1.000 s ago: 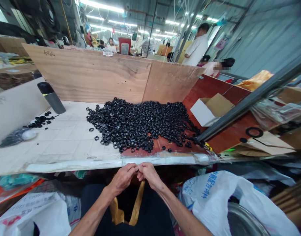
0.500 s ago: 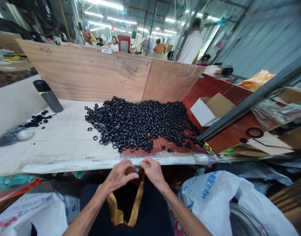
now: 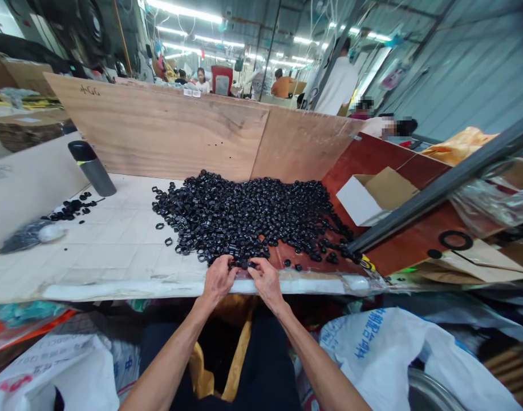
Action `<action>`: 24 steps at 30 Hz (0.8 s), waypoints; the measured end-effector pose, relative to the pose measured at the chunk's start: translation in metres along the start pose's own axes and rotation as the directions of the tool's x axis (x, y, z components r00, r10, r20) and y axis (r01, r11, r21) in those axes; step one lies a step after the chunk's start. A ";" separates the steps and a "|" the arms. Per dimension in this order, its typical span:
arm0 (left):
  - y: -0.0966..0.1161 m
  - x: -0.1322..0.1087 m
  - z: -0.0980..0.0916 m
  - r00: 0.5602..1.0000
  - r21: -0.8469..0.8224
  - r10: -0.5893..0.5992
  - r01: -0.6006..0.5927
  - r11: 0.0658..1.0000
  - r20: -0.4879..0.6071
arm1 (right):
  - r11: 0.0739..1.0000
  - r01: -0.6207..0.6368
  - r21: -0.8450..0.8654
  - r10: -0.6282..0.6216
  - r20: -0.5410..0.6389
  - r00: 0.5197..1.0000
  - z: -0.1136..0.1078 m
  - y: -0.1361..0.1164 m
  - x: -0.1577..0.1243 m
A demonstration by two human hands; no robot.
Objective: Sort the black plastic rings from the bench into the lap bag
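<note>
A wide heap of small black plastic rings (image 3: pixel 244 211) covers the middle of the workbench. At the heap's front edge, my left hand (image 3: pixel 218 281) has its fingers curled and its thumb bent in, closed on small black rings. Just to its right, my right hand (image 3: pixel 267 282) pinches a small black ring between thumb and fingertips. The two hands are a short way apart, with dark pieces between their fingertips. Below them, an open yellow-brown bag (image 3: pixel 198 371) hangs at my lap, its dark inside hard to make out.
A dark bottle (image 3: pixel 96 174) stands at the back left, near a tied plastic bag (image 3: pixel 24 237) of black pieces. An open carton (image 3: pixel 372 197) sits right, behind a slanting metal bar (image 3: pixel 441 188). Wooden boards (image 3: pixel 171 131) wall the bench. White sacks (image 3: pixel 372 348) lie below. People work beyond.
Both hands have moved forward from above the yellow-brown bag to the front edge of the heap. The round black piece between them over the bag no longer shows there.
</note>
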State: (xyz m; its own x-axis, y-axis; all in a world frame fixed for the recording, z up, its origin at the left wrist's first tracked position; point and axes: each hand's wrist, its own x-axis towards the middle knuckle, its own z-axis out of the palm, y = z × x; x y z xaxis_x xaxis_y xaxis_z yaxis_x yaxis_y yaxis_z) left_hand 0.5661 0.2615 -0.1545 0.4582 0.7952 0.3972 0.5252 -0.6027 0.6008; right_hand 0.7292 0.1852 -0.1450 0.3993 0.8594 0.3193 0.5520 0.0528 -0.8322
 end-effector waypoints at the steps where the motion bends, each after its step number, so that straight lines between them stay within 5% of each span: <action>1: -0.002 -0.001 0.000 1.000 -0.060 0.001 -0.001 0.998 -0.012 | 0.995 -0.001 0.097 -0.001 0.023 1.000 0.003 -0.001 0.001; 5: -0.005 -0.002 0.001 1.000 -0.329 -0.021 0.021 0.944 0.003 | 0.943 -0.008 0.334 -0.021 0.083 0.996 0.016 -0.007 0.007; 10: -0.007 -0.001 0.002 0.997 -0.477 -0.076 0.059 0.877 -0.016 | 0.826 -0.230 0.516 0.175 0.153 0.973 0.029 -0.006 0.008; 13: -0.006 0.000 0.000 0.993 -0.577 -0.115 0.099 0.811 0.008 | 0.817 -0.268 0.510 0.196 0.191 0.962 0.028 -0.007 0.005; 20: -0.004 0.001 -0.005 0.984 -0.705 -0.152 0.172 0.688 0.092 | 0.909 -0.073 0.410 0.041 0.085 0.996 0.021 -0.008 0.006; 24: -0.003 0.000 -0.008 0.985 -0.702 -0.141 0.168 0.692 0.097 | 0.899 -0.155 0.408 0.126 0.098 0.987 0.022 -0.005 0.004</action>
State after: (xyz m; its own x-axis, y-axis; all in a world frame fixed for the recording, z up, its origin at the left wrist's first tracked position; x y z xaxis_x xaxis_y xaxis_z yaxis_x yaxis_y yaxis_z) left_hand 0.5591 0.2635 -0.1505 0.4469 0.8620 0.2393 -0.0626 -0.2367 0.9696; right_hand 0.7122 0.1997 -0.1497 0.3919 0.9050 0.1658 0.1355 0.1215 -0.9833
